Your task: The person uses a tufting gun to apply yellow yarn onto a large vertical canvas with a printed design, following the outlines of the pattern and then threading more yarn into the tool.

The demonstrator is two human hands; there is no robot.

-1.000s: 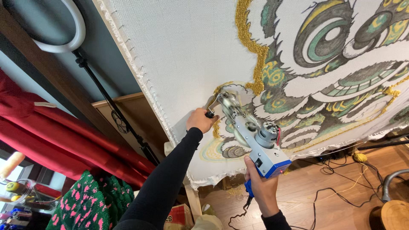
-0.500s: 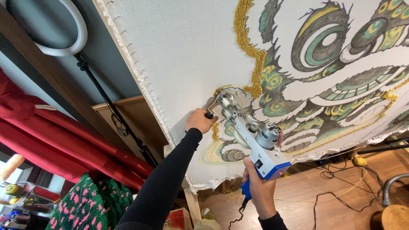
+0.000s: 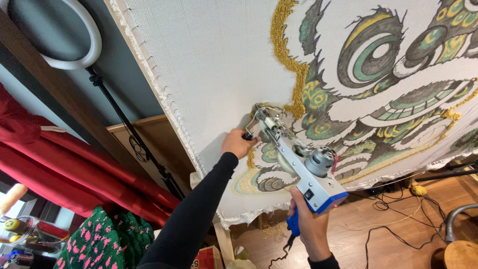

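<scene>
While a tufting gun is pressed nose-first against a stretched white cloth, its blue grip is gripped from below by the right hand, fingers clamped around the grip. The black side handle, at about nine o'clock from the gun's nose, is held by the left hand, fingers curled shut on it. The gun is seen as a grey metal body with a round silver motor on top, a blue base and a wire loop at the front; it is set just left of centre on the cloth, beside a strip of gold yarn already worked into a drawn lion face in green, yellow and grey. A glass jar is seen at eight o'clock, at the left edge; what is inside cannot be told. Black cables are spread over the wooden floor at four o'clock.
</scene>
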